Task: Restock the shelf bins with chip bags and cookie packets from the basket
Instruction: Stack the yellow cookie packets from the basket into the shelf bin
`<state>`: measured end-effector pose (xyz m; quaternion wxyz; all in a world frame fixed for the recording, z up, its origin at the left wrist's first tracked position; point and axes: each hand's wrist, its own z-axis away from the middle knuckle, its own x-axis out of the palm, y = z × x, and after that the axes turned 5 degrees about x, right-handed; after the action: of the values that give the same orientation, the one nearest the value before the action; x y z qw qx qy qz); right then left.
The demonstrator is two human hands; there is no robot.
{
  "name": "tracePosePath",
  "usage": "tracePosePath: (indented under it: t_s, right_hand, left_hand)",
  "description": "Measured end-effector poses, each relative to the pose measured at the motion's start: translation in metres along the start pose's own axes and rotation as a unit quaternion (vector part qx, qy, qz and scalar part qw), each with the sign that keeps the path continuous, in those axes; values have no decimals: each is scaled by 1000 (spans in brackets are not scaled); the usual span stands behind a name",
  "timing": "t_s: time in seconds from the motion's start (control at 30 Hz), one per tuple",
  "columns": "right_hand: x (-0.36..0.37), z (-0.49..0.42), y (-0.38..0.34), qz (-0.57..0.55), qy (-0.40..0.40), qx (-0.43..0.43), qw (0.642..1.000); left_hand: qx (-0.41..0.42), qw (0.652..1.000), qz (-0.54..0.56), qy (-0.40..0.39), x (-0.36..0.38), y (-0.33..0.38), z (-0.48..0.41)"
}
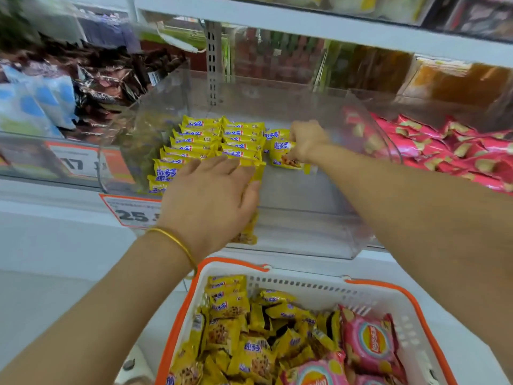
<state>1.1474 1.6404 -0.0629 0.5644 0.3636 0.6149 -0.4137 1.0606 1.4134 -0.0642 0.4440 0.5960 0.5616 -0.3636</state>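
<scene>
Yellow film cookie packets (211, 140) stand in two tight rows on the 9 o'clock side of the clear bin (305, 207), and a third row is starting towards 12 o'clock. There the right hand (305, 140) has its fingers curled round a single packet (283, 155), gripping its upper end. The left hand (211, 195) lies flat, fingers straight, on the near end of the rows; I cannot make out anything held in it. More packets and pink chip bags (369, 343) lie loose in the basket (305, 282) at 6 o'clock. Each packet looks light, small and slick, stiffened only by the biscuits inside, which would likely crack under a squeeze. A gentle pinch across the flat faces or at a sealed end should do. The chip bags look puffed and soft and are best lifted by a seam.
</scene>
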Motion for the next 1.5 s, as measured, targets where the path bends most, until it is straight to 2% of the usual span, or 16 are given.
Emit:
tracePosePath:
  t_s: [0.1, 0.3, 0.43, 0.53, 0.6, 0.67, 0.73, 0.8, 0.87, 0.93, 1.03, 1.13, 1.23, 1.33, 1.4, 1.5]
  right_hand:
    - [11, -12, 2, -5, 58, -15, 998]
    - [23, -15, -2, -6, 97, -80, 992]
    - [18, -13, -7, 38, 113, -55, 991]
    - [-5, 2, -15, 50, 123, -32, 991]
    - [-33, 31, -20, -28, 136, -72, 988]
    - [-60, 90, -18, -169, 151, -146, 963]
    - [-67, 164, -11, -312, 85, -220, 920]
    - [-34, 214, -6, -354, -67, -232, 904]
    - [31, 232, -14, -241, -177, -214, 930]
    - [108, 226, -28, -95, -217, -191, 953]
    - [192, 213, -42, 8, -187, -151, 971]
    - [221, 209, -47, 71, -127, -117, 982]
    - [232, 204, -40, 89, -92, -126, 984]
    - [225, 205, -27, 49, -108, -153, 981]
    - [197, 215, -19, -25, -149, -164, 975]
    - [110, 237, -1, -137, -190, -174, 957]
  left_hand:
    - [20, 998, -19, 54, 4, -4, -1]
    - [34, 998, -23, 46, 8, -3, -2]
    - [43, 995, 2, 90, 9, -5, -2]
    - [88, 981, 44, 170, -4, -2, 4]
    - [122, 967, 51, 219, -13, 5, 19]
    - [137, 960, 75, 232, -15, 13, 42]
    - [129, 967, 75, 207, -9, 19, 68]
    - [108, 980, 58, 157, 1, 17, 84]
    - [63, 992, 60, 86, 9, 10, 91]
    - [27, 996, 73, 38, 16, 3, 93]
    - [-13, 999, 52, 11, 24, -4, 91]
    - [-46, 998, 40, -6, 30, -9, 87]
    - [-56, 997, 29, -53, 35, -14, 85]
    - [-39, 991, 13, -127, 44, -11, 84]
    - [28, 996, 31, -84, 39, 0, 84]
    - [141, 979, 70, 128, 11, 22, 80]
